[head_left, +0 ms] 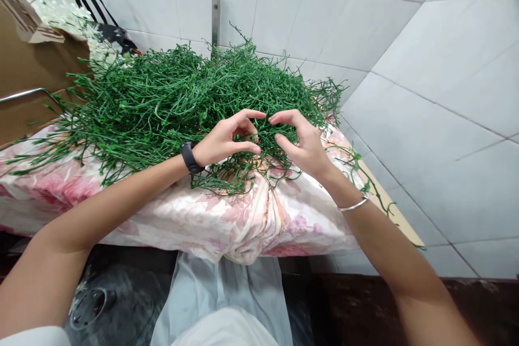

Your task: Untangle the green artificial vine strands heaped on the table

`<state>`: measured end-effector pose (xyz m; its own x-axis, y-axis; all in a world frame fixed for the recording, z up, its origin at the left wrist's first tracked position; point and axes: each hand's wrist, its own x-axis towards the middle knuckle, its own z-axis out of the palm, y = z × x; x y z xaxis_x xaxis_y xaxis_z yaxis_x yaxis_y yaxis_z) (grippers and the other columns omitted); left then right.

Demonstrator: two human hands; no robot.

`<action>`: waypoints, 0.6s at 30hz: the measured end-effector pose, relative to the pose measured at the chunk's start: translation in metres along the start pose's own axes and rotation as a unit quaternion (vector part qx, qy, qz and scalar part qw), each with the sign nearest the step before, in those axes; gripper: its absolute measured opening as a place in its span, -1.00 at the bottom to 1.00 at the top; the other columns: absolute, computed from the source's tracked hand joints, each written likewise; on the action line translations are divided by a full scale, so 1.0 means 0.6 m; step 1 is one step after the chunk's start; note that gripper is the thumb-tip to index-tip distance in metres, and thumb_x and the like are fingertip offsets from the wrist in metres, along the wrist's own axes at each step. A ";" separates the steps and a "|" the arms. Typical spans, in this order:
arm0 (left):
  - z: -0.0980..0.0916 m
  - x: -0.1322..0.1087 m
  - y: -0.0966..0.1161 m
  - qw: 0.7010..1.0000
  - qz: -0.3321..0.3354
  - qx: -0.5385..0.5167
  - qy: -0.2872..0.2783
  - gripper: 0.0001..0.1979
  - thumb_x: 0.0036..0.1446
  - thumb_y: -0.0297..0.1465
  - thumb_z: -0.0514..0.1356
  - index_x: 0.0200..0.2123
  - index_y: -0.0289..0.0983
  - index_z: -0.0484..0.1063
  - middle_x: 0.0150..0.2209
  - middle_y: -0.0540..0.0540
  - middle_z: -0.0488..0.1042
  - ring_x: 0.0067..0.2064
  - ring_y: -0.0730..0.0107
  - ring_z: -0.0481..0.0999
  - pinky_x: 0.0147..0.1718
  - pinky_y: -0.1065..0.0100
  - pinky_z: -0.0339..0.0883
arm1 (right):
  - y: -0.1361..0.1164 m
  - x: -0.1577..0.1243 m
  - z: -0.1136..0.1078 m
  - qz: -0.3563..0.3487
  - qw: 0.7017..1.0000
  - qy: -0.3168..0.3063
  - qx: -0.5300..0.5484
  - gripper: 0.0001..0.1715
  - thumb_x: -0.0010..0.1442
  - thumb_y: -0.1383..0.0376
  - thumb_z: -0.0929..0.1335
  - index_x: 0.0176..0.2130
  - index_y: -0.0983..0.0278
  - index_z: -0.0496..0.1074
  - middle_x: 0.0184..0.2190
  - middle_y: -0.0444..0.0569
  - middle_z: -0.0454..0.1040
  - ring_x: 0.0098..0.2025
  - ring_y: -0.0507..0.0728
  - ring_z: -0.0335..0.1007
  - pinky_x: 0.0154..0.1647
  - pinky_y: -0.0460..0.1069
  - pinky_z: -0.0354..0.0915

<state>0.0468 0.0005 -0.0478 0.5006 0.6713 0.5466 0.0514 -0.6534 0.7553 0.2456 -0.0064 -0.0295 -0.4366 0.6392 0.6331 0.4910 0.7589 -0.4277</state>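
A big heap of thin green artificial stems (170, 97) is spread over a table with a pink-flowered cloth (194, 213). Above the front of the heap, my left hand (229, 138) is held with thumb and fingers apart and curved, nothing between them. Facing it a short way to the right, my right hand (302, 143) has its thumb and forefinger apart too, and it looks free of any stem. The fingertips of both hands point at each other with a small gap. Whether some fingers brush the stems below, I cannot tell.
At the left stands a cardboard box (48, 70) with white artificial flowers (67, 19) behind it and a black-handled bag (111, 32). A metal strip (215, 24) is fixed to the tiled wall (279, 5). Loose stems (377, 192) lie along the table's right edge.
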 end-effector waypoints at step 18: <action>0.006 -0.005 0.009 0.999 0.023 0.035 0.016 -0.51 -0.05 -0.35 0.26 -0.02 -0.29 0.23 -0.28 -0.05 0.35 -0.20 0.47 0.39 -0.17 0.41 0.36 | -0.008 -0.006 0.006 -0.002 0.994 -0.056 0.092 -0.89 0.03 0.29 0.35 -0.35 0.26 0.40 -0.34 -0.07 0.44 -0.26 0.07 0.36 -0.17 0.01 0.26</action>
<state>0.0486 -0.0062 -0.0468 0.4758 0.6504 0.5921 0.0906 -0.7058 0.7026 0.2418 -0.0118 -0.0320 -0.5241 0.6384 0.5637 0.3476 0.7646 -0.5428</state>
